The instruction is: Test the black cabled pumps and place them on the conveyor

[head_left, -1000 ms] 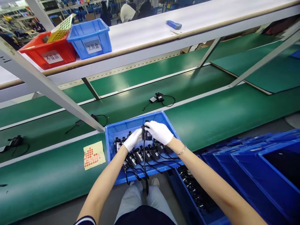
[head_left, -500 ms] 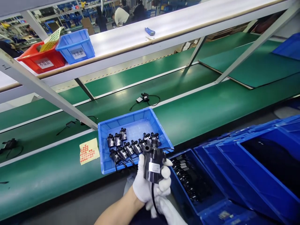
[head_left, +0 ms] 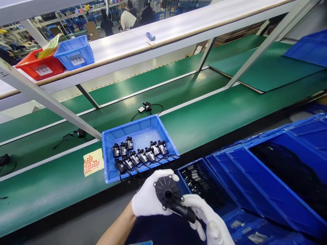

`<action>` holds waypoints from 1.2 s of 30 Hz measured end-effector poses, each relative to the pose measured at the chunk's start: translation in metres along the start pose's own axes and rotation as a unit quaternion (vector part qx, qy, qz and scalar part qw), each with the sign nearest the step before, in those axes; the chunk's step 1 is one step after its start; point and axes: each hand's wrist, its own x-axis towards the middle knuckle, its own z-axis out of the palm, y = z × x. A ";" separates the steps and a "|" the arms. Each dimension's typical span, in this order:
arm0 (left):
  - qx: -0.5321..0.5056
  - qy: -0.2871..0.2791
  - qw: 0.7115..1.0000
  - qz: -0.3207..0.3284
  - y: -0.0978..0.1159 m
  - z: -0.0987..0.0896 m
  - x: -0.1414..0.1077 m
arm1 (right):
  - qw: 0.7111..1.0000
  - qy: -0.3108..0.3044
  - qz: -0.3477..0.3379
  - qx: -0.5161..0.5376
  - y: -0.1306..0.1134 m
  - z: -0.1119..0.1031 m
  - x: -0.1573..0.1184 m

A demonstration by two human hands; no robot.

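Gloved in white, the left hand (head_left: 148,197) is closed around the body of a black pump (head_left: 162,186), palm against its left edge. The right hand (head_left: 205,211), also white-gloved, is half curled, its fingers about the pump's spout (head_left: 186,212); whether they grip or merely touch cannot be told. The pump is held in front of the person's dark clothing, nearer the body than the blue tray (head_left: 131,124). Its round face is turned to the camera: matte black, ribbed from rim to centre, with a dark opening in the middle and 4 shiny screw heads (head_left: 182,199) showing around the edge. The spout juts out at the lower right.

On the white shelf (head_left: 114,42), a red bin (head_left: 37,63) carries a label reading 不良品; a small blue bin (head_left: 87,56) beside it carries 1 reading 工具盒. In the tray lie 10 similar units (head_left: 134,158), their pale labels too small to read. Left of it, a yellow sheet (head_left: 99,154) bears round red stickers (head_left: 88,166), their marks illegible.
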 end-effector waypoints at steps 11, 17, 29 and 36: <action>0.090 0.016 0.996 -0.008 0.004 0.017 0.001 | 0.993 -0.031 -0.074 -0.087 -0.013 -0.006 0.007; 0.067 0.024 0.997 -0.042 0.005 0.018 -0.004 | 0.988 -0.010 -0.102 -0.115 -0.007 -0.005 0.008; -0.017 0.035 0.999 -0.024 -0.006 0.008 -0.022 | 0.990 -0.031 -0.087 -0.109 -0.017 0.007 0.012; 0.012 0.070 0.996 -0.050 -0.001 0.008 -0.027 | 0.994 0.001 -0.068 -0.080 -0.007 0.014 0.013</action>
